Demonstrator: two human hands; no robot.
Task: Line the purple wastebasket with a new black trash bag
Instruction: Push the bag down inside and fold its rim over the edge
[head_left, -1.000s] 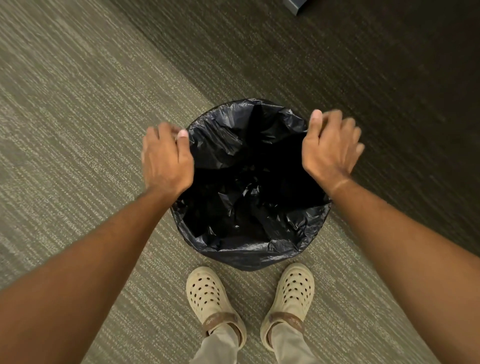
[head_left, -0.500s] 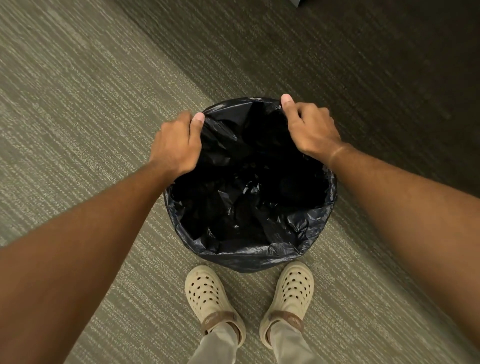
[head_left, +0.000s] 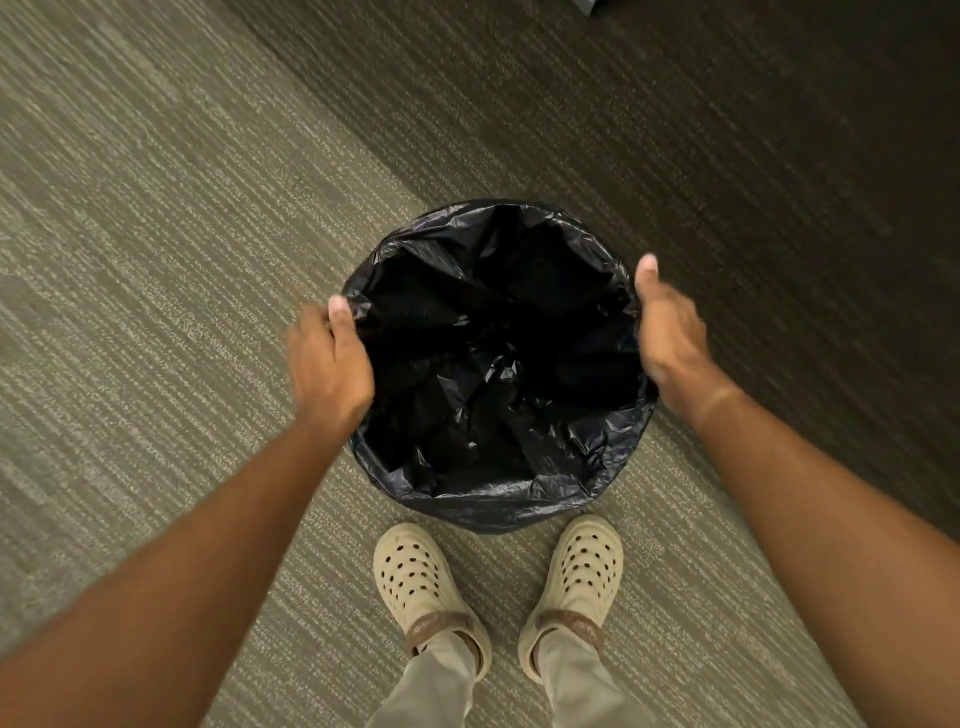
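Observation:
A black trash bag (head_left: 498, 374) hangs open inside the round wastebasket on the carpet, its edge folded over the rim all round. The purple basket itself is fully covered by the bag. My left hand (head_left: 327, 358) is at the left side of the rim, thumb on the bag's edge and fingers curled down outside it. At the right side of the rim is my right hand (head_left: 670, 332), slightly blurred. Its thumb lies along the bag's edge and its fingers are hidden on the outside.
My two feet in cream clogs (head_left: 415, 582) (head_left: 582, 571) stand right in front of the basket. The carpet is lighter on the left (head_left: 156, 260) and darker on the right. A dark object's corner (head_left: 589, 4) shows at the top edge.
Both hands have slid from the far part of the rim outward and toward me, now at its left and right sides. The bag's mouth is spread wider.

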